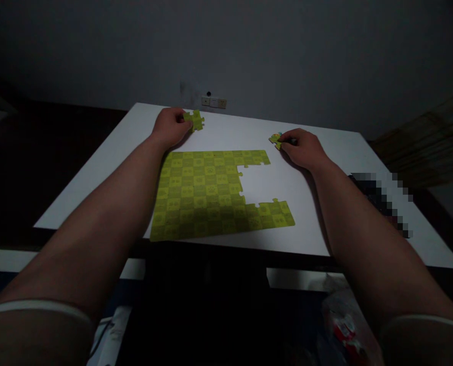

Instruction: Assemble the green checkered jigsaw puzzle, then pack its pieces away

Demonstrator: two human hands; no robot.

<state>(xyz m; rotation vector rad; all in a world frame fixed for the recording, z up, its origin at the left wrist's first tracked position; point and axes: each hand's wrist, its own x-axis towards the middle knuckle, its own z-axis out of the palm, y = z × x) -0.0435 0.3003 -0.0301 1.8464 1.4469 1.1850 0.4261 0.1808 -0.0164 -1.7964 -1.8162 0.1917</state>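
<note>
My left hand (170, 127) pinches a yellow-green jigsaw piece (194, 120) at its fingertips, near the far edge of the white table (226, 133). Farther right, my right hand (302, 149) grips a second small jigsaw piece (276, 141), partly hidden by the fingers. Between and nearer me lies a joined yellow-green checkered jigsaw section (211, 195), flat on the table. A notch-shaped gap (262, 180) opens in its right side. Neither hand touches the joined section.
A wall socket panel (213, 101) sits beyond the table's far edge. A pixelated dark object (381, 201) lies on the table's right side, beyond my right forearm. Below the near edge, a plastic bag (344, 325) sits on the floor.
</note>
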